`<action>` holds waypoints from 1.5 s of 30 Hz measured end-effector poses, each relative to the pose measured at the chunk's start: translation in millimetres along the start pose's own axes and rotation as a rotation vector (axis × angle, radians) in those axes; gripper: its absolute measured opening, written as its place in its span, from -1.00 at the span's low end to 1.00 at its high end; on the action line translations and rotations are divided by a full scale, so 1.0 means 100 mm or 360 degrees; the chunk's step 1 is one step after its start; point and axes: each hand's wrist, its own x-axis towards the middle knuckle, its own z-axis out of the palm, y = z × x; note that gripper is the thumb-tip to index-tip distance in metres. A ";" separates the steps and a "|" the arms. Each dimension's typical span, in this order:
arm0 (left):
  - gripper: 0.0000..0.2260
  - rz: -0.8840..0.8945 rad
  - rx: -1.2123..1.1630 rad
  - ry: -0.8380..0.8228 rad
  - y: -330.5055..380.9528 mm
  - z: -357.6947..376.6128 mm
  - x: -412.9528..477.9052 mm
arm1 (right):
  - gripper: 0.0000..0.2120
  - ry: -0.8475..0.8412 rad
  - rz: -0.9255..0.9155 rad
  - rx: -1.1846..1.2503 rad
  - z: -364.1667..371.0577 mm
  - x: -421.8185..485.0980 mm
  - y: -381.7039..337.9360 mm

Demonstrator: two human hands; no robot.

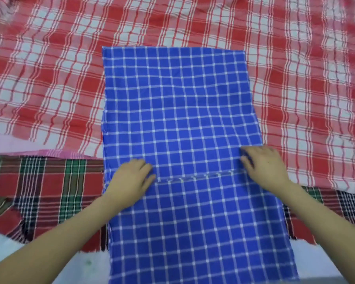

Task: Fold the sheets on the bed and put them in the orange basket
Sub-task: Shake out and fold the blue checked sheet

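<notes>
Blue checked sheet lies as a long folded strip down the bed, over a red-and-white checked sheet and a dark plaid sheet. Hem edge crosses the strip. Left hand flat on it, fingers fairly straight. Right hand at the hem's right end, fingers curled; grip unclear

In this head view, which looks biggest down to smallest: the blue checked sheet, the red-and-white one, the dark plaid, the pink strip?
1. red-and-white sheet, across the top.
2. blue checked sheet.
3. dark plaid sheet; partly hidden under the blue, so its real size is unsure.
4. pink strip, a sliver.
</notes>
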 end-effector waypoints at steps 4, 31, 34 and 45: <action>-0.49 -0.0458 -0.0058 -0.0639 0.14 0.10 -0.51 | -0.39 -0.0482 0.0126 -0.0230 0.10 -0.34 0.02; -0.77 -0.1397 -0.2153 0.0873 -1.31 -1.77 1.70 | -0.76 0.0439 0.0637 0.0003 -1.74 2.25 0.14; -0.75 -0.1437 -0.2067 0.1054 -1.52 -1.66 1.96 | -0.78 0.0420 0.0618 -0.0026 -1.61 2.64 0.15; -0.79 -0.1638 -0.1927 0.0963 -2.20 -0.89 2.56 | -0.78 0.0191 0.0705 -0.0197 -0.85 3.42 0.27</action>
